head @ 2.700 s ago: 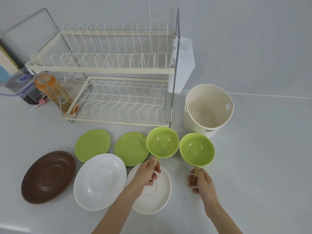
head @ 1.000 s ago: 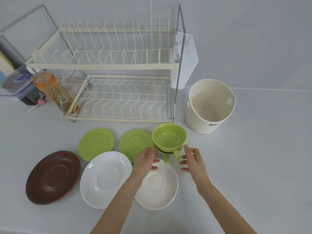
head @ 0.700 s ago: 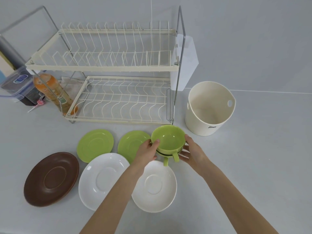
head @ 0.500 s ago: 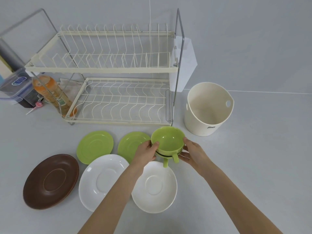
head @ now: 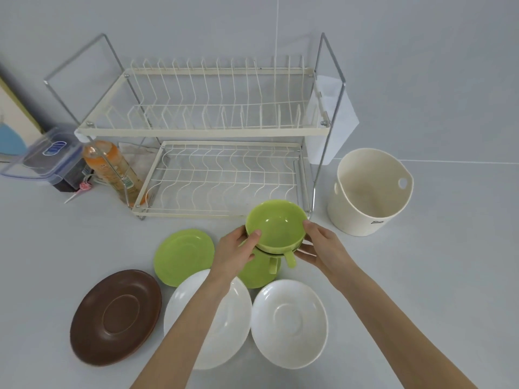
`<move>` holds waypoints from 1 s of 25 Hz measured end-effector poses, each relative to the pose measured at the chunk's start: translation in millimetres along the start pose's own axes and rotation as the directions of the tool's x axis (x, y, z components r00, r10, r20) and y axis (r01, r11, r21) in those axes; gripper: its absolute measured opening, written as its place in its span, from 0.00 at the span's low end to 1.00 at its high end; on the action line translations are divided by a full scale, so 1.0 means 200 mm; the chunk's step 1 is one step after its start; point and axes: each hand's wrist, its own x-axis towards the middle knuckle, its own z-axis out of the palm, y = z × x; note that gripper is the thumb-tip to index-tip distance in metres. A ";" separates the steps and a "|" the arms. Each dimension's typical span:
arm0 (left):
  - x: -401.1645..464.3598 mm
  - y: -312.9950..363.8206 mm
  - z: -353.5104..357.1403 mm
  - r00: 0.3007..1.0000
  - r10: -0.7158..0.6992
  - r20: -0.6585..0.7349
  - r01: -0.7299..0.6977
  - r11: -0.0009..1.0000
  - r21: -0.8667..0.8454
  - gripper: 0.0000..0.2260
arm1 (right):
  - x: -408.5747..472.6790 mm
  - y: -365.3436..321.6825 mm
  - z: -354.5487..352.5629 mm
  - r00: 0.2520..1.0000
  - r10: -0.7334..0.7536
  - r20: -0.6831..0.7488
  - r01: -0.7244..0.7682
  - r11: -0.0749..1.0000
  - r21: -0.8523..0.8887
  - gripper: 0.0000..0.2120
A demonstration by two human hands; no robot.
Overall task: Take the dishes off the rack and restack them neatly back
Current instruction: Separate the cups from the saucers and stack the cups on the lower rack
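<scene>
Two green plastic cups, nested one inside the other [head: 276, 227], are held between both hands just in front of the two-tier cream wire dish rack [head: 207, 130], whose shelves carry no dishes. The left hand [head: 234, 252] curls around the stack's left side, thumb on the upper rim, its fingers closed against the cups. The right hand [head: 323, 248] cups the right side, fingers wrapped around the lower cup near the two handles that point toward the person.

On the pale grey table [head: 435, 276] lie two green saucers: one in the open [head: 182, 255], the other [head: 257, 272] partly hidden under the cups and left hand. Nearer the person sit a brown saucer [head: 116, 317] and two white saucers, the left one [head: 222, 318] crossed by the left forearm, the right one [head: 289, 322] clear. A cream plastic bucket [head: 368, 192] stands right of the rack.
</scene>
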 end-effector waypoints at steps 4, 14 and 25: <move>0.09 0.06 -0.23 0.999 0.039 -0.018 -0.039 0.999 0.005 0.05 | 0.06 -0.06 0.24 1.000 -0.003 -0.001 0.003 1.000 0.002 0.19; 0.52 0.25 -0.73 0.995 0.061 -0.080 -0.055 0.996 0.071 0.11 | 0.41 -0.23 0.84 1.000 0.014 0.007 -0.014 0.998 0.056 0.18; 0.87 0.33 -0.90 0.992 0.008 -0.126 -0.002 0.999 0.049 0.13 | 0.72 -0.37 1.11 0.999 0.009 -0.037 -0.010 0.999 -0.035 0.10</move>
